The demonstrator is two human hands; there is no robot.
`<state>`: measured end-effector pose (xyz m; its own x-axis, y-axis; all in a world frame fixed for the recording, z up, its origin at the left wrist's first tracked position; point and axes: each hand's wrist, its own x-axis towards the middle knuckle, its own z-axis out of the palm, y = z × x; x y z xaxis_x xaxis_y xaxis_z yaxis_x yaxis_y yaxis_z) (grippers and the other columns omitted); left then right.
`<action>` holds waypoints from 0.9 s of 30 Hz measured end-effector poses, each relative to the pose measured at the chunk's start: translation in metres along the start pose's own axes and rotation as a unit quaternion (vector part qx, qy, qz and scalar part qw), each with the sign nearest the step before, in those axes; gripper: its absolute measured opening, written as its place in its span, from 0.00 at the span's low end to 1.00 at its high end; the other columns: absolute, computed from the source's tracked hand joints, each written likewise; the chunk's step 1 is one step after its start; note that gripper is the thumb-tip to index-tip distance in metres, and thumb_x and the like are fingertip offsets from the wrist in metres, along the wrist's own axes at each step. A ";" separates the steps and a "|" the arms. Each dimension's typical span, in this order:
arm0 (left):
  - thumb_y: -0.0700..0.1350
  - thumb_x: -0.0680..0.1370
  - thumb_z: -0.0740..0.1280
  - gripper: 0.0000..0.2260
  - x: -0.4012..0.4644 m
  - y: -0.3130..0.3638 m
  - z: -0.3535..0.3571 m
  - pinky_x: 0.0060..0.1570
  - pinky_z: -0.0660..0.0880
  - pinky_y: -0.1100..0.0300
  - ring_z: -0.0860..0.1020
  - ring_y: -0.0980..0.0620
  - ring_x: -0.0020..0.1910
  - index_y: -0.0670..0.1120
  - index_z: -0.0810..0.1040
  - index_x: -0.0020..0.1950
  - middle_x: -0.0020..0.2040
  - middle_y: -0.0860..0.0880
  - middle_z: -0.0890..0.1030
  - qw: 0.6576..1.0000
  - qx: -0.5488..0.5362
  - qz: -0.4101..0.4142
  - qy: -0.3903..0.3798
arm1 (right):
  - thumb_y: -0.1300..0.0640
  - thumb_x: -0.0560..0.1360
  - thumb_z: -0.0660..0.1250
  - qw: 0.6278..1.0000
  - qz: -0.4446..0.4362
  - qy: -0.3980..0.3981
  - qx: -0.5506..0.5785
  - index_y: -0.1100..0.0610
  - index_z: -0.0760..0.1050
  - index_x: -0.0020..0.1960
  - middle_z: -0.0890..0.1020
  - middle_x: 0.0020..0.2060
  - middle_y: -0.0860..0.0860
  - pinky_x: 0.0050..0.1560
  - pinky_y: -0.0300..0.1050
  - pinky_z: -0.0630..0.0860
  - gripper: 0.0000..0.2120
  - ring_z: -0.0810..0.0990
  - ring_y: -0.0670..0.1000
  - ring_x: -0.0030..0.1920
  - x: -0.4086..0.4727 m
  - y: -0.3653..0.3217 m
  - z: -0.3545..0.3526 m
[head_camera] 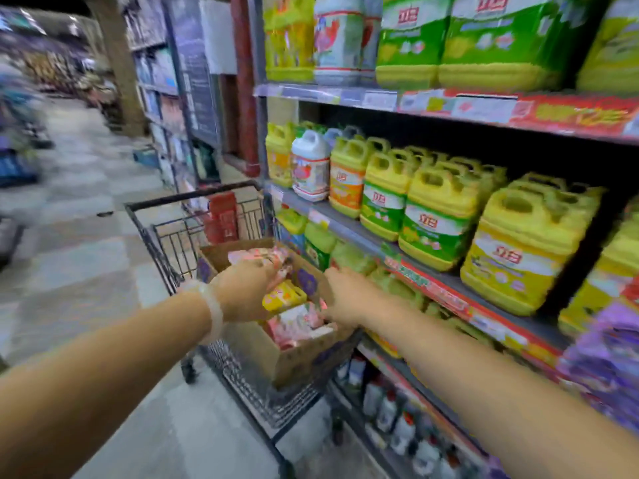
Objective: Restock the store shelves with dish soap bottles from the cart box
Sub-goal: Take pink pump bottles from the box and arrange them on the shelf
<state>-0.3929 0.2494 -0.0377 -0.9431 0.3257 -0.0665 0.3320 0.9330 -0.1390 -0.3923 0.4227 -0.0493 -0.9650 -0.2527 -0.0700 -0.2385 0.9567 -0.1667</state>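
Observation:
A cardboard box (294, 357) sits in a wire shopping cart (262, 399) beside the shelves. Inside the box lie pink-and-white packs (297, 323) and a yellow dish soap bottle (283, 295). My left hand (242, 288) reaches into the box over the yellow bottle, its fingers hidden among the packs. My right hand (345, 295) reaches into the box's right side near the pink packs; its fingers are hidden too. The image is blurred, so I cannot tell whether either hand grips anything.
Shelves (449, 281) on the right hold rows of yellow and green dish soap jugs (435, 216), with a white jug (311, 167) among them. Purple packs (608, 361) sit at the far right. White bottles (397, 420) fill the bottom shelf. The aisle floor (79, 257) stretches away left.

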 end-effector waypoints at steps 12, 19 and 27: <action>0.52 0.73 0.69 0.33 0.146 -0.100 0.096 0.61 0.67 0.55 0.70 0.41 0.66 0.45 0.61 0.73 0.67 0.41 0.71 0.994 -0.066 -0.022 -0.087 | 0.46 0.72 0.69 0.992 0.044 -0.109 0.042 0.61 0.66 0.62 0.72 0.61 0.60 0.56 0.49 0.71 0.26 0.72 0.60 0.61 0.201 0.006 0.086; 0.56 0.71 0.67 0.26 0.233 -0.124 0.158 0.59 0.72 0.53 0.74 0.43 0.62 0.47 0.70 0.65 0.62 0.46 0.75 0.983 -0.118 0.046 -0.131 | 0.49 0.73 0.69 0.972 0.126 -0.180 0.087 0.61 0.66 0.65 0.73 0.63 0.59 0.57 0.49 0.72 0.27 0.71 0.59 0.65 0.274 0.023 0.154; 0.54 0.73 0.67 0.25 0.314 -0.132 0.244 0.59 0.70 0.53 0.74 0.41 0.62 0.40 0.71 0.64 0.61 0.40 0.75 0.932 -0.218 0.076 -0.278 | 0.46 0.70 0.63 0.923 0.244 -0.233 0.185 0.58 0.64 0.71 0.72 0.65 0.60 0.61 0.49 0.72 0.32 0.74 0.59 0.63 0.297 0.027 0.247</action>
<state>-0.7287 0.1907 -0.2808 -0.6908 0.4433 -0.5712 0.3088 0.8952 0.3213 -0.6583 0.3376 -0.3178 -0.7754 0.0789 -0.6265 0.3492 0.8802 -0.3213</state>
